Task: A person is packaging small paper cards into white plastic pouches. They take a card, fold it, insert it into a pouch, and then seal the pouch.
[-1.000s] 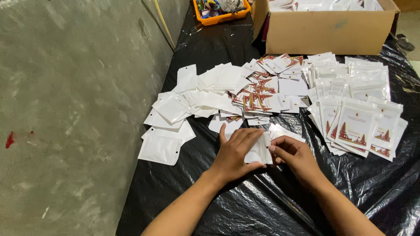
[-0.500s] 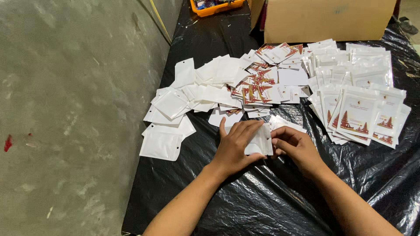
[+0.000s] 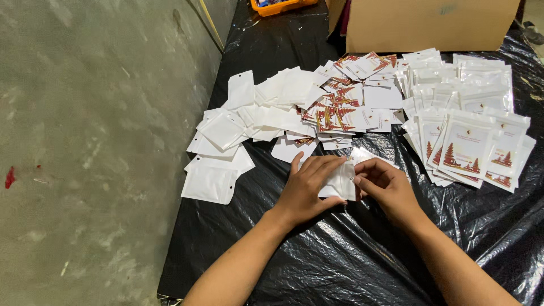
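My left hand (image 3: 309, 187) lies flat over a small white pouch (image 3: 340, 182) on the black plastic sheet (image 3: 351, 255), fingers spread across it. My right hand (image 3: 385, 184) pinches the pouch's right edge with thumb and fingertips. Most of the pouch is hidden under my left fingers. A heap of small cards printed in red (image 3: 340, 107) lies just beyond my hands. Plain white pouches (image 3: 218, 153) are scattered to the left, and filled clear-fronted pouches (image 3: 470, 141) are stacked to the right.
A cardboard box (image 3: 430, 25) stands at the far edge, with an orange tray (image 3: 283, 7) to its left. The covered table's left edge borders a grey concrete floor (image 3: 85, 141).
Both hands have stayed on the same pouch, with the fingers shifting slightly. The view has tilted a little lower, so the box sits higher in the picture.
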